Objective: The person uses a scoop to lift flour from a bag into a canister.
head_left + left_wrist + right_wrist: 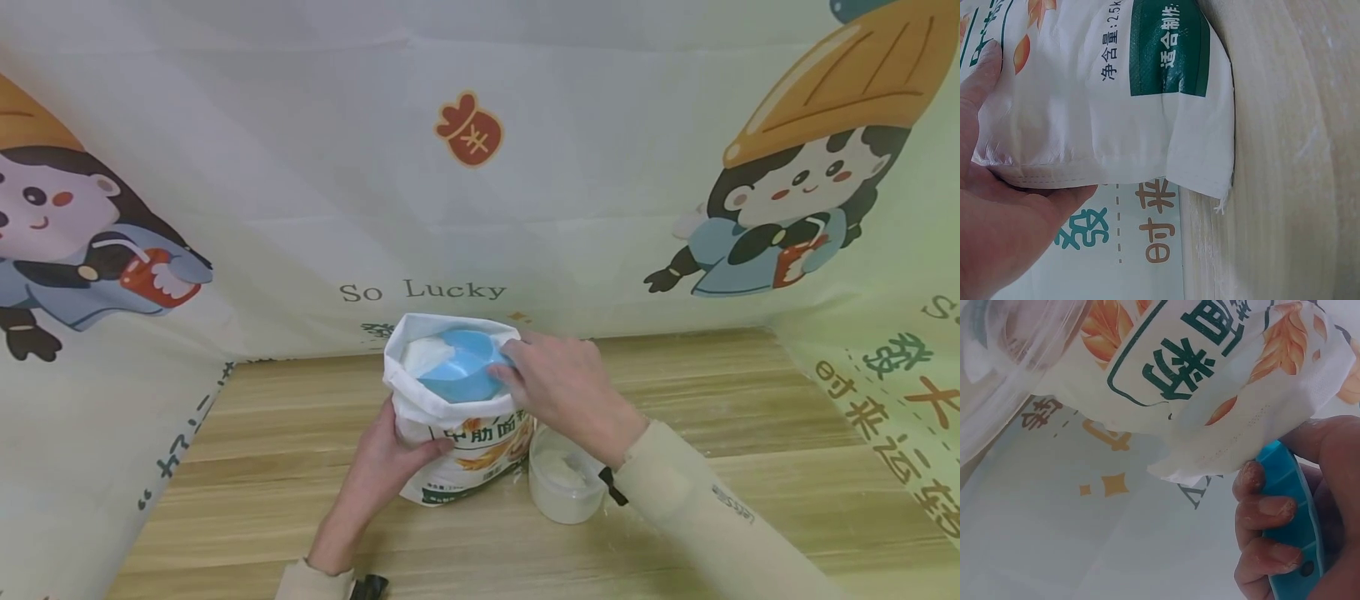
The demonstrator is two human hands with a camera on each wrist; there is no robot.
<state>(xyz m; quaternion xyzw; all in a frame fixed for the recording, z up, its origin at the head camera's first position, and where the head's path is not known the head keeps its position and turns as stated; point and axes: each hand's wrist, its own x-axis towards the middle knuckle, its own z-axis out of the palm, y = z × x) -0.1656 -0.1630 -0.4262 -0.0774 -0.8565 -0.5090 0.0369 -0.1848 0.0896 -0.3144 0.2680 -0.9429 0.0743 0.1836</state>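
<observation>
A white flour bag (472, 442) with its top rolled down stands upright, white flour (423, 354) showing in its mouth. My right hand (562, 383) grips the ribbed blue handle (1288, 525) of a scoop, fingers wrapped round it in the right wrist view. The blue scoop (461, 367) itself lies inside the bag's opening, over the flour. With my left hand (386, 462) I hold the bag's left side, thumb across the printed front (1079, 106) and the other fingers behind the edge.
A clear round tub (566, 487) with white powder in it stands right of the bag, below my right wrist. The wood-grain table (285, 450) meets a printed cloth backdrop (322, 167) close behind the bag. More cloth hangs at both sides.
</observation>
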